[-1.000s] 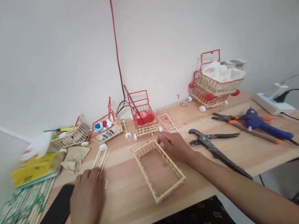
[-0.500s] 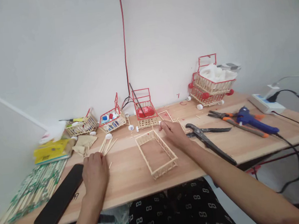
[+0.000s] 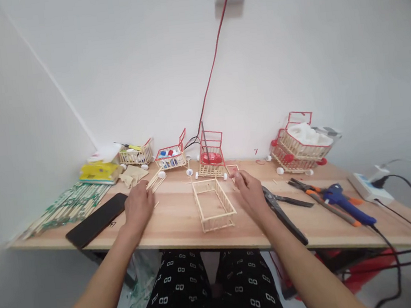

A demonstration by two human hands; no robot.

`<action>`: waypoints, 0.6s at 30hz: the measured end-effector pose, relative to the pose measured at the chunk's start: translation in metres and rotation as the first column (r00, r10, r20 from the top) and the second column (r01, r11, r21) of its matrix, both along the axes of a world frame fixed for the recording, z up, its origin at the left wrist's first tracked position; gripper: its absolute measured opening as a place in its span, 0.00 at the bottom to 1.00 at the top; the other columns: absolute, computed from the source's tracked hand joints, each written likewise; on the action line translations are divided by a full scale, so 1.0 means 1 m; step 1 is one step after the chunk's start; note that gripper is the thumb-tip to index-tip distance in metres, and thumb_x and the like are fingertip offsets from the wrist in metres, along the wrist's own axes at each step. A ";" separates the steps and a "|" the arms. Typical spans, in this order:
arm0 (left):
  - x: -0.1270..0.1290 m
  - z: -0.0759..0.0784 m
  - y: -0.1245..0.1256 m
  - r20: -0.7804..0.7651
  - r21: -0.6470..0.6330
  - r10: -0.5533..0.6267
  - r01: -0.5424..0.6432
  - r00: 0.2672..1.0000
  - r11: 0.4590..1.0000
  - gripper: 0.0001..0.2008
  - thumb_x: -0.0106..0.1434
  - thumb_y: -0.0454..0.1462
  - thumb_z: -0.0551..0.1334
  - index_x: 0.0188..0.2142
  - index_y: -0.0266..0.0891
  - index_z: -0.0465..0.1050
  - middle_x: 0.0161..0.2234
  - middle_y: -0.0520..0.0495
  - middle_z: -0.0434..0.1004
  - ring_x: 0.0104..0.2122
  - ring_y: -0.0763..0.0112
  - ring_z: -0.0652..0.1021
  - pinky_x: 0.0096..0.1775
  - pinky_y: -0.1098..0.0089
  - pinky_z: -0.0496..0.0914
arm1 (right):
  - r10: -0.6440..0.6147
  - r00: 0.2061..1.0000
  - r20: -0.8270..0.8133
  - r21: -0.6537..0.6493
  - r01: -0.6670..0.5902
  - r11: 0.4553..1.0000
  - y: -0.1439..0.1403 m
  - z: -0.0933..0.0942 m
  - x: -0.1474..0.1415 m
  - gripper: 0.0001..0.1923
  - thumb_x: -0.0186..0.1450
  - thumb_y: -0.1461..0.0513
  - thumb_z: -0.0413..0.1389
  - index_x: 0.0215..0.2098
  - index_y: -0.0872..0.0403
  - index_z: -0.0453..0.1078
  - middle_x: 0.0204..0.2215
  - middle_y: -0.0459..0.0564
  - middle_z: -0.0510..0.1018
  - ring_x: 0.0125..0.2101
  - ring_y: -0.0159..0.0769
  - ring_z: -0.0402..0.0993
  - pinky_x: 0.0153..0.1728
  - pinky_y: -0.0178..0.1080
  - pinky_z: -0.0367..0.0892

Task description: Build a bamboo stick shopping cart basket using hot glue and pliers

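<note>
A small rectangular basket (image 3: 216, 217) of thin wooden sticks stands upright between my hands. My left hand (image 3: 140, 209) is at the near ends of several loose sticks (image 3: 160, 182), fingers together and bent; its fingertips are partly hidden, so a grip on a stick is unclear. To the right of the basket and apart from it, my right hand (image 3: 250, 192) has its thumb and fingers drawn together. Whatever is between them is too small to make out. Just beyond its fingertips lies a small stick frame (image 3: 232, 168).
Behind stand miniature carts, one with a red dish (image 3: 211, 158), and a stacked pair (image 3: 293, 149). Pincers (image 3: 285, 216), pliers (image 3: 310, 189), a blue glue gun (image 3: 346, 205) and a power strip (image 3: 372, 188) lie right. A black phone (image 3: 97, 220) and bundled sticks (image 3: 67, 205) lie left.
The camera view has shifted. My left hand has moved forward to the loose sticks. My right hand has drawn slightly right, away from the basket's far corner.
</note>
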State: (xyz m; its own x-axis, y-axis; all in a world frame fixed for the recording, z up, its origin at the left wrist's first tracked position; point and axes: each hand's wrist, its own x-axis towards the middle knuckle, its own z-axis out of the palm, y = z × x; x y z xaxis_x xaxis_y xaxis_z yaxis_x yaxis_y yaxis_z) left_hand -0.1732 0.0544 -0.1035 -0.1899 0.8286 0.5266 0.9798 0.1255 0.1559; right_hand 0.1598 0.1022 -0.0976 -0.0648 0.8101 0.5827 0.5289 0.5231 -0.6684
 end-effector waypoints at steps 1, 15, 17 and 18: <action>0.000 -0.001 0.000 -0.006 -0.006 -0.014 0.014 1.000 1.000 0.15 0.66 0.35 0.49 0.48 0.35 0.66 0.36 0.39 0.75 0.39 0.56 0.76 0.38 0.64 0.67 | 0.004 1.000 0.001 -0.004 -0.004 1.000 -0.005 -0.001 0.002 0.19 0.71 0.54 0.43 0.38 0.55 0.71 0.27 0.46 0.72 0.27 0.34 0.65 0.31 0.35 0.57; 0.034 -0.007 -0.018 0.184 0.273 -0.459 0.404 0.869 0.873 0.24 0.66 0.43 0.56 0.59 0.38 0.61 0.57 0.36 0.67 0.57 0.55 0.68 0.57 0.54 0.63 | 0.020 0.998 -0.058 -0.005 -0.021 1.000 -0.014 -0.014 0.002 0.14 0.68 0.56 0.49 0.42 0.54 0.72 0.38 0.52 0.79 0.36 0.39 0.73 0.34 0.37 0.64; 0.057 -0.009 -0.035 0.216 0.288 -0.519 0.454 0.827 0.843 0.28 0.66 0.43 0.56 0.63 0.40 0.55 0.61 0.36 0.63 0.60 0.55 0.64 0.60 0.52 0.60 | 0.022 0.998 -0.055 -0.003 -0.022 1.000 -0.015 -0.014 0.002 0.14 0.67 0.56 0.50 0.42 0.54 0.72 0.37 0.52 0.79 0.35 0.39 0.73 0.33 0.37 0.64; 0.068 -0.011 -0.043 0.216 0.290 -0.545 0.480 0.810 0.828 0.29 0.67 0.42 0.56 0.65 0.40 0.52 0.63 0.36 0.60 0.62 0.55 0.62 0.61 0.52 0.59 | 0.023 0.998 -0.054 -0.002 -0.023 1.000 -0.015 -0.014 0.002 0.14 0.67 0.56 0.50 0.42 0.54 0.72 0.38 0.52 0.79 0.35 0.39 0.73 0.32 0.37 0.64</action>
State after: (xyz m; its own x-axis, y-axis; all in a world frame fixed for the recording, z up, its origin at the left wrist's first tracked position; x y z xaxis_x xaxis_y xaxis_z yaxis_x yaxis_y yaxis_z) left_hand -0.1048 0.0118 -0.1141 0.0669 0.7206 0.6901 0.8014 -0.4508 0.3931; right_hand 0.1619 0.0869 -0.1117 -0.0524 0.8100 0.5841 0.4800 0.5333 -0.6966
